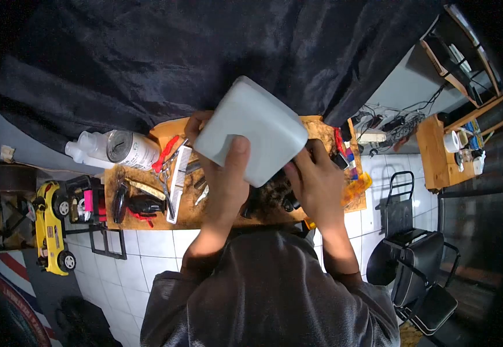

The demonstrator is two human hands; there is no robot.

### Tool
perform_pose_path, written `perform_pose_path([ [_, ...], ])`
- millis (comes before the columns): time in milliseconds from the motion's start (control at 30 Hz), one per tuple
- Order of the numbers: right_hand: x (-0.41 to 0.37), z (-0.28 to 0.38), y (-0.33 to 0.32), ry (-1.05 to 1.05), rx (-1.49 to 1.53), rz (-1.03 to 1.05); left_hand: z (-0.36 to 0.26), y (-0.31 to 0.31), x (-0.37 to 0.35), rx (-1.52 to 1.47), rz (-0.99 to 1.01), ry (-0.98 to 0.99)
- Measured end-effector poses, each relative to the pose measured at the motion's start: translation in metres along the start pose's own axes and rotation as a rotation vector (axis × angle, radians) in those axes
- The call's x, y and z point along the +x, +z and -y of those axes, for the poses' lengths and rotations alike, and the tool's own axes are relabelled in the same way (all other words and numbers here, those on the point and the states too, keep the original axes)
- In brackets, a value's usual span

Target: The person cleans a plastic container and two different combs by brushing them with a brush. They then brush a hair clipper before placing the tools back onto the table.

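Observation:
A white squarish plastic container (pixel 260 124) with rounded corners is held up, tilted, over the worktable. My left hand (pixel 228 179) grips its left side, the thumb pressed flat on the pale face and fingers wrapped behind. At the lower right corner, my right hand (pixel 319 184) has its fingers curled against the container; their tips are partly hidden. Left of my left hand lie a white comb (pixel 179 188) and a pair of scissors (pixel 168 184). Some small dark items lie on the table between my forearms, partly covered.
The wooden worktable (pixel 170 127) carries a black hair clipper (pixel 146 204), a large can (pixel 131 149) and clear bottles (pixel 92 143). A dark curtain (pixel 205 52) hangs behind. A yellow toy car (pixel 49 228) stands left; a black folding chair (pixel 419 263) and wooden shelf (pixel 436 156) stand right.

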State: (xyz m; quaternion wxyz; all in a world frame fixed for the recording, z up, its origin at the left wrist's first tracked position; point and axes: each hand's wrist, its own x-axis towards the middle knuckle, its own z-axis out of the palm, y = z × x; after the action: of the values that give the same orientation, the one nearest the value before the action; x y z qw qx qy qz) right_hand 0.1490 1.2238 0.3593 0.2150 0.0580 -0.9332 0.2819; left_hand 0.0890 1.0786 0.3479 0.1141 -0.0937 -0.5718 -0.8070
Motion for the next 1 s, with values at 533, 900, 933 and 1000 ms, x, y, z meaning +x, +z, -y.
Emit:
perform_pose_path([
  [533, -0.004, -0.013, 0.017, -0.001, -0.091, -0.103, -0.004, 0.007, -0.005, -0.276, -0.113, -0.283],
  [900, -0.013, -0.014, 0.023, 0.076, 0.189, 0.004, -0.004, 0.008, -0.005, -0.030, -0.019, -0.203],
  [933, -0.014, -0.019, 0.027, 0.043, 0.213, 0.019, -0.001, 0.007, -0.005, -0.059, 0.002, -0.203],
  [1000, -0.015, -0.026, 0.031, -0.027, 0.264, 0.050, 0.008, 0.002, -0.003, -0.115, 0.042, -0.199],
])
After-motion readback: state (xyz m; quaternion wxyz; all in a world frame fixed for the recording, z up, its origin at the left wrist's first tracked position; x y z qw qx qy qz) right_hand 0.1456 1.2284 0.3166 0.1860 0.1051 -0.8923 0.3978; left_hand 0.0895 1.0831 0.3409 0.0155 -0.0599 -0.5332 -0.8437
